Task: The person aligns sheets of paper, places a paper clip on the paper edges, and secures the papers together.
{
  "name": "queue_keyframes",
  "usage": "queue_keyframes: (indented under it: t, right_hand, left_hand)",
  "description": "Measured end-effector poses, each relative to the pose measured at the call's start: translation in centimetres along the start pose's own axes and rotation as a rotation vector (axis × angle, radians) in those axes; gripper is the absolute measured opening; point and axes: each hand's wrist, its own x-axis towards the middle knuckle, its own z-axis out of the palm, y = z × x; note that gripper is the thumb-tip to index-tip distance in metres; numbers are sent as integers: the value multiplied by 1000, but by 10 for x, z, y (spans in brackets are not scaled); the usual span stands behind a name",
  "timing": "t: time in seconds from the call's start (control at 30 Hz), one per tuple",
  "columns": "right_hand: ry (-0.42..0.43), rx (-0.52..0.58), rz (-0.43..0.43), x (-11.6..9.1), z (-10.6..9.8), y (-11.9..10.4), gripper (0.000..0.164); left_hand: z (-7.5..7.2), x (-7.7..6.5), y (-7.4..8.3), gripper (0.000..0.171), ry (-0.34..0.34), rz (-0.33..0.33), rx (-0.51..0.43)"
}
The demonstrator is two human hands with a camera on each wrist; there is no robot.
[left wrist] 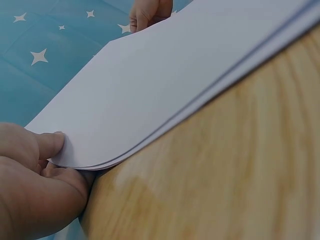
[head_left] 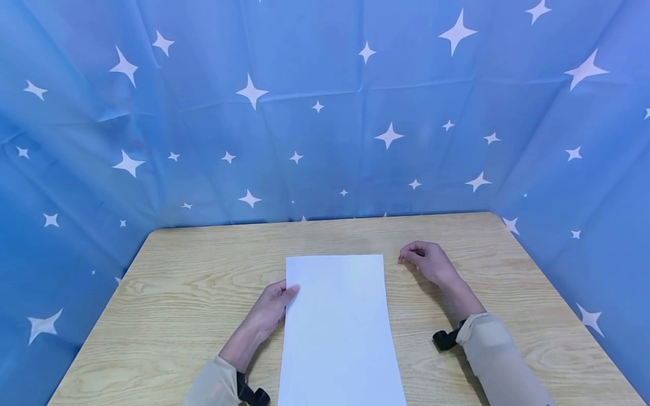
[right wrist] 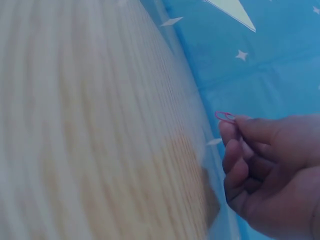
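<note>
- Left hand (head_left: 270, 311): grips the white paper (head_left: 337, 327) at its left edge, just short of the far left corner. Thumb on the upper face; fingers underneath.
- Right hand (head_left: 428, 262): thumb and index finger pinch a small red wire loop, apparently a paper clip (right wrist: 224, 116). The remaining fingers are curled toward the palm.
- Paper location: middle of the worktop (head_left: 178, 293), long sides running away from the person. The near end passes out of the head view. At least two layers show in the left wrist view; the exact count cannot be told.
- Paper clip location: beyond the right edge of the paper, near the far right corner, not touching it.
- Progress, by judgement: paper and clip are both in hand. The two are not joined; no clip is seen on any visible edge of the paper.
- Possible obstruction, by judgement: the layers part slightly along the edge facing the left wrist camera, so that side may need pressing together.
- Surroundings: a blue curtain (head_left: 304, 67) with white stars hangs behind the worktop. Black wrist devices (head_left: 446, 339) and light sleeves (head_left: 503, 361) are on both arms.
</note>
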Motion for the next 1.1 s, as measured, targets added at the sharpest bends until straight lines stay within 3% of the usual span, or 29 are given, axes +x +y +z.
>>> queue_keyframes:
  t: [0.37,1.1]
  right_hand:
    - [-31,40,-37,-1,1,-12,24]
    - [-5,66,-122,-8,-9,-48,33]
  left_hand:
    - [0,0,0,36,-2,8,-2]
    - [-1,0,-2,37,-12,5,-12]
